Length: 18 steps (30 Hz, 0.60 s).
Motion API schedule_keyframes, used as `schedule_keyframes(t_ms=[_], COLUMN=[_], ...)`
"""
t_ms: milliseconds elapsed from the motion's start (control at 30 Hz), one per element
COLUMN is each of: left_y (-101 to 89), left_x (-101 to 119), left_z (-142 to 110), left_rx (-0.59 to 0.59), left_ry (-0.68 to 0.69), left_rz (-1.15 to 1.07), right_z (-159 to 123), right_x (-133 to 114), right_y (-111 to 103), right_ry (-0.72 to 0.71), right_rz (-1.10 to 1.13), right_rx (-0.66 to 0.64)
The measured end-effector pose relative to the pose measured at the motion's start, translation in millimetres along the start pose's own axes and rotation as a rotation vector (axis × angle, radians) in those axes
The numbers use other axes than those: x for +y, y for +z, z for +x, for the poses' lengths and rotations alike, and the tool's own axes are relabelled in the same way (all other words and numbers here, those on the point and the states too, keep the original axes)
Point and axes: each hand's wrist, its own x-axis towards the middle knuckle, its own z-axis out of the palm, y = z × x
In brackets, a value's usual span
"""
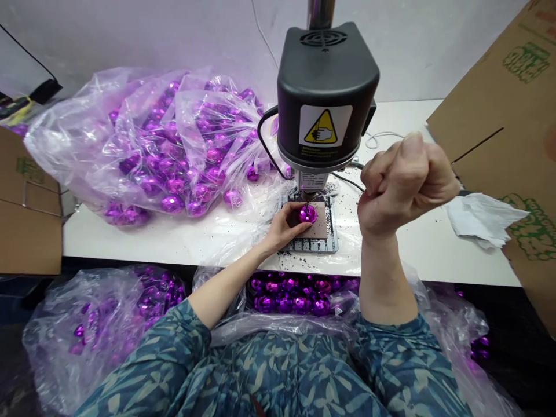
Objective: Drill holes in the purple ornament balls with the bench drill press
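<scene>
My left hand (283, 228) pinches a shiny purple faceted ball (308, 214) between thumb and fingers. The ball rests on a flat brown board (320, 226) over the slotted metal base (330, 244) of a small bench drill press (328, 87). Directly above the ball is the drill's chuck (309, 195), and the bit's tip is too small to make out. To the right of the motor housing, my right hand (403, 182) is raised and closed in a fist around the press's lever; a short metal part (357, 164) shows beside the fist, while the grip itself is hidden.
A large clear bag (174, 145) of purple balls lies on the white table (143, 240) at left. More bagged balls (291, 295) sit below the front edge. Cardboard boxes (499, 116) flank the table, white tissue (484, 217) lies at right, and dark shavings surround the base.
</scene>
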Motion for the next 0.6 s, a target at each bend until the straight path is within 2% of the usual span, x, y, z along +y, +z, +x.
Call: schedule_keyframes(t_ms=[167, 600], left_y=[-0.6, -0.4], left_x=[-2, -7], left_z=[0, -1], left_rx=[0.004, 0.007], left_ry=[0.036, 0.051], left_rz=[0.031, 0.040], right_z=[-11, -29], right_x=[3, 28], right_y=[-9, -26], right_ry=[-0.055, -0.288], right_rz=[0.049, 0.048], right_rx=[-0.042, -0.035])
